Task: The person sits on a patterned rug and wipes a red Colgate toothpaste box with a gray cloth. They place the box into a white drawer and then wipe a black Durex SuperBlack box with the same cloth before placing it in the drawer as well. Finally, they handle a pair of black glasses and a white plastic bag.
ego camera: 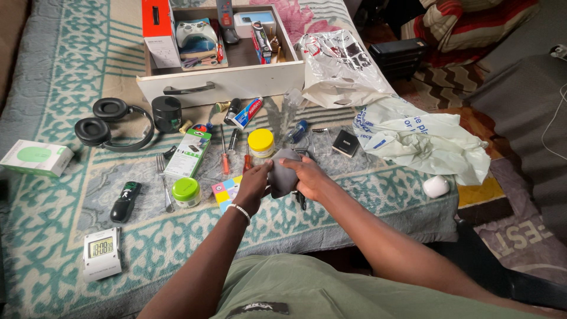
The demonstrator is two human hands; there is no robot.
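Left hand [253, 184] & right hand [308, 177] both closed on a small grey pouch [282, 172], fingers curled round its two sides, holding it just above the bed [53, 88] near the front edge, abt mid-width. White bead bracelet [240, 211] on left wrist.

Just beyond the pouch: yellow-lidded jar [260, 142], w/ an orange-handled screwdriver [224, 158] beside it to the left. Under the left hand, a multicoloured card box [224, 192], partly hidden. Left of that, green-lidded jar [186, 192], fork [163, 177], green-and-white box [188, 153]. Further left, black remote [125, 201]; digital clock [101, 253] near the front-left corner. White-green box [36, 158] at the left edge.

Toward the back: black headphones [109, 124], black round pot [167, 113], toothpaste tube [247, 112]. Behind them an open white drawer [224, 82] sits on the bed, holding a white game controller [196, 32] & misc small items.

Right side: small black square case [345, 142], white plastic bags [413, 139] crumpled toward the right edge, white earbud case [436, 186] near the front-right corner.
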